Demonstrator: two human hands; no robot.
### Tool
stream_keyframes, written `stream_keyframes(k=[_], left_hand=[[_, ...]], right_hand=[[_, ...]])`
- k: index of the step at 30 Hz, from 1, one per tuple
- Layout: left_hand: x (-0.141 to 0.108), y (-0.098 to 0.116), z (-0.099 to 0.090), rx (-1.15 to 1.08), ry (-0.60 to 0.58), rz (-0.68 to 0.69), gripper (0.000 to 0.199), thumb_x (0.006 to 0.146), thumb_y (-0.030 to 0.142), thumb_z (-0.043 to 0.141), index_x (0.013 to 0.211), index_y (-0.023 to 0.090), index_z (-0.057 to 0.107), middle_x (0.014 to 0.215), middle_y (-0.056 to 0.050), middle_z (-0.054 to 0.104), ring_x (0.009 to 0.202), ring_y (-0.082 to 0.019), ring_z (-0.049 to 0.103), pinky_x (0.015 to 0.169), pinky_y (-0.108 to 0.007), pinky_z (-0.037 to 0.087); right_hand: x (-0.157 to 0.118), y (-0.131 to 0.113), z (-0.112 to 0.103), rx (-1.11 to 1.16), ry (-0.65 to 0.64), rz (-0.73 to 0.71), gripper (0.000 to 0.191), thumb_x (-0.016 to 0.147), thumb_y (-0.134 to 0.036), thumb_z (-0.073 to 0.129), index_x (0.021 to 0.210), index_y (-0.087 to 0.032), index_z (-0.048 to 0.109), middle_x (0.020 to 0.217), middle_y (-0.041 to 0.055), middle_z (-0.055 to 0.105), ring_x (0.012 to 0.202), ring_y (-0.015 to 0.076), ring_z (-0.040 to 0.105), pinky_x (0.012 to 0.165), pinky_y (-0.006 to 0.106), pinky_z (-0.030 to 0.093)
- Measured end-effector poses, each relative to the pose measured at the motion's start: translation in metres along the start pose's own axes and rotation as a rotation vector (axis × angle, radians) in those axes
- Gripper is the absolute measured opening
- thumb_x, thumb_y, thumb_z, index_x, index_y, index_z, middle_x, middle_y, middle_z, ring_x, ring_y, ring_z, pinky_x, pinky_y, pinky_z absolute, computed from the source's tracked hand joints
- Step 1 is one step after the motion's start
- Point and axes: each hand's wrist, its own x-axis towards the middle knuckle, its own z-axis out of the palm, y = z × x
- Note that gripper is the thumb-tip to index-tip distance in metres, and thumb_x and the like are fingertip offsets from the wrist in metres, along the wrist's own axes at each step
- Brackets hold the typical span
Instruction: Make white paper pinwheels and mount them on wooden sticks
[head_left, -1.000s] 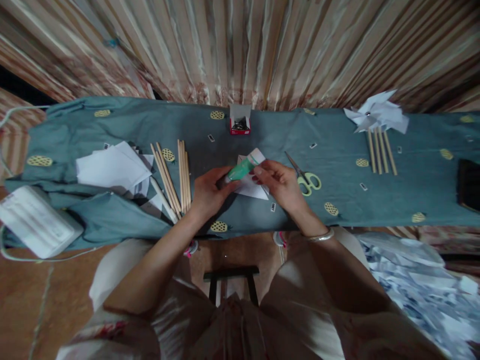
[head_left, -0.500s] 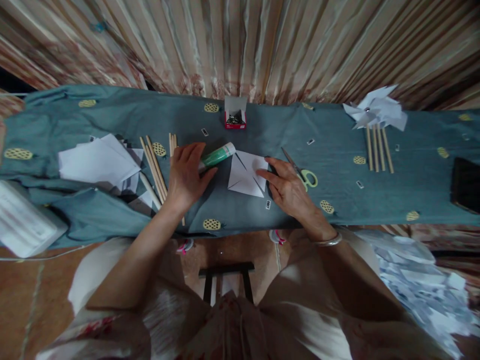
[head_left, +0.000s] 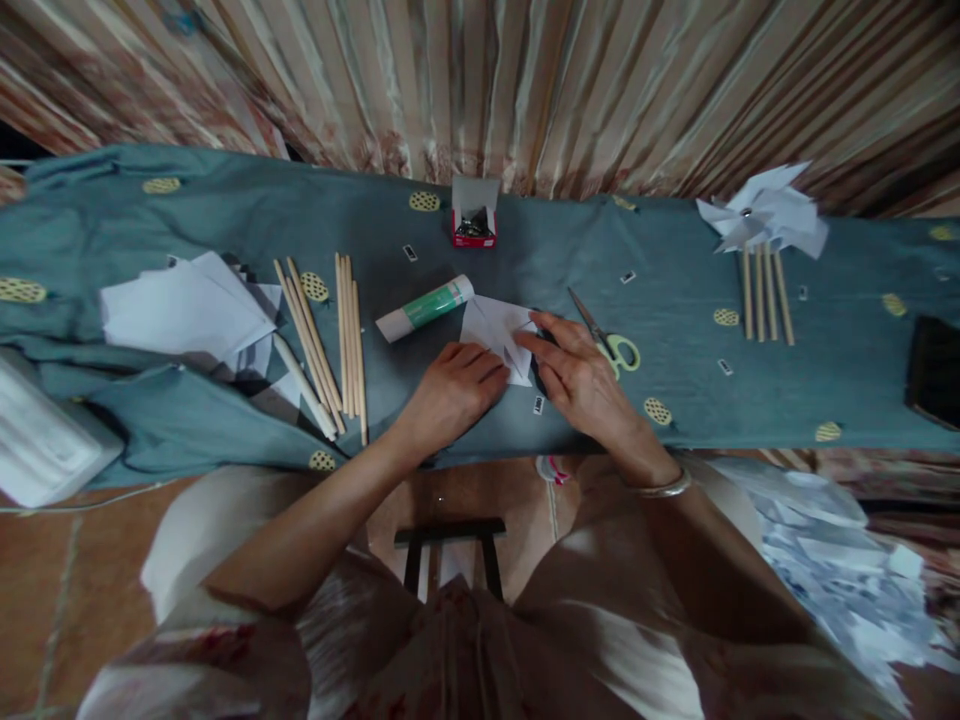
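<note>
A square white paper (head_left: 491,318) with slits cut in from its corners lies on the cloth before me. Over its lower left part rests my left hand (head_left: 456,398), fingers side by side and lying on the sheet, hiding that corner. My right hand (head_left: 581,378) touches the paper's right edge with its fingers spread. Just left of the sheet's top is a glue stick (head_left: 431,306) with a green and white label, lying on its side and untouched. To the right of my right hand lie scissors (head_left: 619,352) with light green handles.
Behind the paper stands an open red and white box (head_left: 474,232) of small metal pieces. Wooden sticks (head_left: 350,335) and a stack of white paper (head_left: 187,310) lie left. A paper pinwheel (head_left: 765,212) lies by several sticks (head_left: 766,295) on the right. A dark object (head_left: 934,375) is far right.
My left hand has let go of the glue stick, leaving it on the cloth, and has moved right and nearer to me onto the paper. My right hand has stayed at the paper's right edge.
</note>
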Motion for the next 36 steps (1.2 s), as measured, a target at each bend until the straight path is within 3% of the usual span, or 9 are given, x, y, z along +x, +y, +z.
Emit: stream_keyframes(k=[4,8,19,26,36], left_hand=[[0.0,0.001,-0.004,0.037,-0.009,0.027,0.019,0.096,0.012,0.052,0.099,0.014,0.071,0.101,-0.01,0.073,0.095,-0.024,0.062,0.084,-0.039,0.048],[-0.004,0.004,-0.007,0.059,-0.005,0.034,0.019,0.097,0.013,0.051,0.097,0.013,0.07,0.096,-0.009,0.072,0.09,-0.023,0.063,0.082,-0.038,0.049],[-0.017,0.009,-0.005,0.019,0.052,0.08,0.019,0.098,0.018,0.051,0.095,0.013,0.069,0.101,-0.009,0.075,0.093,-0.022,0.066,0.081,-0.036,0.051],[-0.018,0.007,0.0,-0.045,0.104,0.052,0.018,0.097,0.018,0.053,0.099,0.013,0.07,0.101,-0.009,0.075,0.092,-0.021,0.066,0.082,-0.035,0.055],[-0.015,0.006,0.001,-0.168,0.159,0.017,0.018,0.097,0.023,0.057,0.096,0.013,0.072,0.095,-0.008,0.074,0.088,-0.019,0.064,0.08,-0.034,0.056]], right_hand=[[-0.001,0.001,-0.002,0.003,0.025,0.018,0.041,0.097,-0.018,0.041,0.129,-0.019,0.066,0.141,0.0129,0.06,0.129,0.0299,0.055,0.11,0.053,0.046],[-0.001,0.002,-0.006,0.026,0.074,0.052,0.036,0.097,-0.021,0.045,0.127,-0.022,0.067,0.135,0.0104,0.065,0.126,0.0286,0.059,0.11,0.053,0.047],[-0.017,-0.008,-0.008,0.171,0.031,-0.028,0.032,0.089,-0.01,0.047,0.099,-0.022,0.075,0.124,0.0078,0.07,0.112,0.0242,0.065,0.1,0.046,0.053],[-0.023,-0.006,-0.007,0.187,-0.02,-0.071,0.031,0.088,-0.007,0.049,0.1,-0.021,0.074,0.122,0.0076,0.07,0.113,0.024,0.064,0.1,0.046,0.052],[-0.024,-0.012,-0.005,0.313,-0.019,0.048,0.012,0.084,-0.024,0.07,0.095,-0.023,0.072,0.126,0.0083,0.068,0.119,0.0265,0.062,0.104,0.049,0.048]])
